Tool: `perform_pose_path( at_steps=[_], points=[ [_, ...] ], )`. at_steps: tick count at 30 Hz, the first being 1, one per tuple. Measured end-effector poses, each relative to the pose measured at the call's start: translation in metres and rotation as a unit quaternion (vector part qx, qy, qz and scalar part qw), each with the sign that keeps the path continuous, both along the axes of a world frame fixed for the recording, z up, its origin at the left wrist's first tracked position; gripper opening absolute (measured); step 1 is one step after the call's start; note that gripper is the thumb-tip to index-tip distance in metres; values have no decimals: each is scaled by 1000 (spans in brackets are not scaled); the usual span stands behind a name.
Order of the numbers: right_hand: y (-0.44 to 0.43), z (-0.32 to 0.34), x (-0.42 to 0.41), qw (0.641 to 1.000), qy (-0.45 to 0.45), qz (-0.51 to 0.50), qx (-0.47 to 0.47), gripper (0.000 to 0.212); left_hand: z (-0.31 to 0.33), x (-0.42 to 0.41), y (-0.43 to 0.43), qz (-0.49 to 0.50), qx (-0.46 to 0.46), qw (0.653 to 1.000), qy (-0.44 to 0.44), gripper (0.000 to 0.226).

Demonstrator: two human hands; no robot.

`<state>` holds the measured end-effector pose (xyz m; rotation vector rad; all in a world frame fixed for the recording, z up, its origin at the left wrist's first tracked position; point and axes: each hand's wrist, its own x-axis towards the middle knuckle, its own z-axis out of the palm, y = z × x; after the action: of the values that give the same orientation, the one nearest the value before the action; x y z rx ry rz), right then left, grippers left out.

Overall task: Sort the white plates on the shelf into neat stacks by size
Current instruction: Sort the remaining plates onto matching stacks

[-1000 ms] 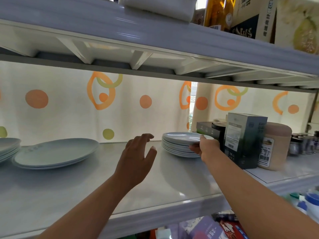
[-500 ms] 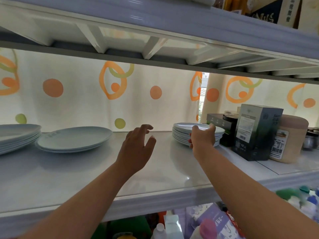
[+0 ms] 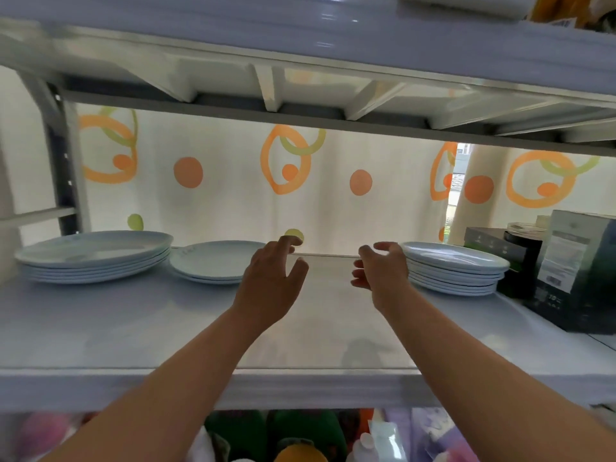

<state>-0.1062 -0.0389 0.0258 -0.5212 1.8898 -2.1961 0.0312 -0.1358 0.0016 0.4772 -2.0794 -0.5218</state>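
Observation:
Three stacks of white plates stand on the white shelf (image 3: 316,348). A tall stack of large plates (image 3: 93,256) is at the far left. Right of it lies a low stack of mid-size plates (image 3: 213,261). A stack of several smaller plates (image 3: 456,270) stands at the right. My left hand (image 3: 270,281) hovers open over the middle of the shelf, just right of the mid-size stack. My right hand (image 3: 380,271) is open too, fingers spread, just left of the right stack and not gripping it.
Dark boxes (image 3: 580,268) and a black jar (image 3: 523,258) crowd the shelf right of the small plates. The upper shelf (image 3: 300,61) hangs low overhead. A dotted curtain (image 3: 333,188) backs the shelf. Bottles and packets (image 3: 300,438) sit below.
My right hand has let go of the right plate stack and drawn back to its left, now open. The view has swung left, bringing the large plate stack into sight.

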Motion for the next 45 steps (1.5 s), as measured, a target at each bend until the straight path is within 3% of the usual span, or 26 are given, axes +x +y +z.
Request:
perform_pose_path(
  at_steps=[8,11,15,19,23,28,33,40,45],
  points=[
    [-72,-13,52,983,22,158,89,25,-7,62,-55,82,3,996,-46,33],
    [-98,-20,60,978,57,146,138,21,-9,79,-74,103,22,992,-64,33],
    [-119,-29,59,973,54,105,197,31,-18,89,-93,117,47,990,-66,30],
    [-124,-36,56,977,35,78,195,31,-22,86,-98,101,86,991,-26,29],
    [-124,-37,57,975,73,63,202,29,-24,82,-99,104,69,992,-21,29],
    [-121,-32,59,984,82,45,154,31,-25,85,-99,124,41,991,-22,30],
    [-116,-32,62,990,-8,99,100,27,-27,87,-100,124,26,992,-25,30],
    [-111,-25,65,996,-12,86,23,18,-23,94,-91,120,16,992,31,42],
    [-109,-16,75,994,-23,65,-80,27,-18,100,-88,120,29,988,94,41]
  ],
)
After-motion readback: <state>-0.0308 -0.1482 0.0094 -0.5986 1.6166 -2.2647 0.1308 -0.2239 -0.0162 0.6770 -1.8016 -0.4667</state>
